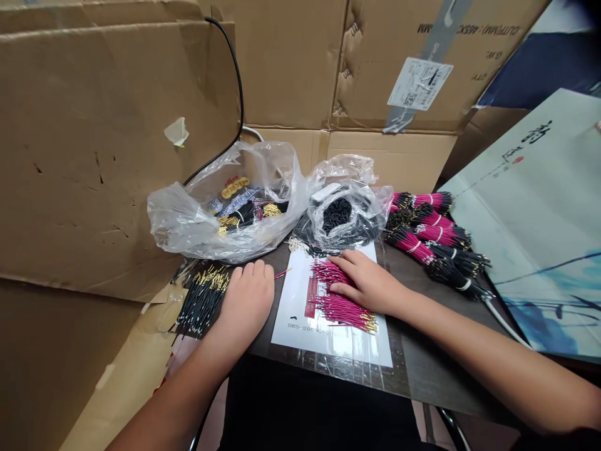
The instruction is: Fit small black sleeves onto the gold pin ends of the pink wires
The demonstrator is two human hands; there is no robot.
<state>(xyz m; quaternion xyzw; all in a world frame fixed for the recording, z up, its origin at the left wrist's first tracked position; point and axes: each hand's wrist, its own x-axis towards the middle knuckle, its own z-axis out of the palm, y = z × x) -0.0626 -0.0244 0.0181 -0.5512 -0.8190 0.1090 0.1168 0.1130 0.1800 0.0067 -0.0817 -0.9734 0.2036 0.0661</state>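
My left hand [251, 294] is closed, fingers curled, and a short red wire [282, 274] with a gold tip pokes out from it to the right. Beside it lies a pile of black wires [200, 307] with gold ends. My right hand [359, 279] rests over a spread of red wires [345, 311], thumb apart from the fingers; its fingertips touch the upper part of the pile. Those wires lie on a white printed sheet [286, 326] on the dark table. Directly behind is a clear bag of small black pieces [337, 215].
A larger plastic bag [183, 219] holding bundled wires stands at back left. Tied red and black wire bundles [436, 238] lie to the right, near a pale painted board [549, 225]. Cardboard [286, 62] walls the back and left. A black cable [240, 88] hangs behind the bag.
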